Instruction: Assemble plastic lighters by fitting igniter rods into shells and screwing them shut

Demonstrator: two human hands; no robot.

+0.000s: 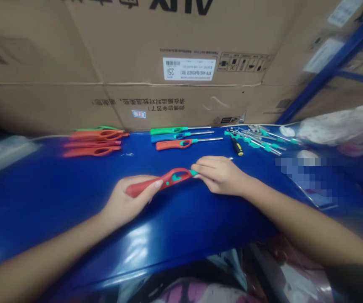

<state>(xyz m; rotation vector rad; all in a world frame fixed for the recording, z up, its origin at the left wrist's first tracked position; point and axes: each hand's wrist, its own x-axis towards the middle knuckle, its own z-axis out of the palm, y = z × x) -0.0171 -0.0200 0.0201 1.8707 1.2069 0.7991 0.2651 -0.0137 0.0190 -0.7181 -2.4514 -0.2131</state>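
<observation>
A red stick lighter (146, 184) with a teal trigger is held between my two hands above the blue table. My left hand (127, 200) wraps round its handle, the thumb lying along the top. Closed on the metal tube at the teal collar is my right hand (221, 174), which hides most of the tube; its tip shows just past the knuckles. Behind my hands lie three lighters with tubes: a green lighter (165, 131), a blue lighter (168, 137) and an orange lighter (171, 144).
Several orange and red handle shells (94, 144) and a green one lie at the back left. Back right are several metal tubes with teal parts (263, 139) and a black-yellow screwdriver (237, 146). A large cardboard box (131, 54) stands behind the blue table (58, 202).
</observation>
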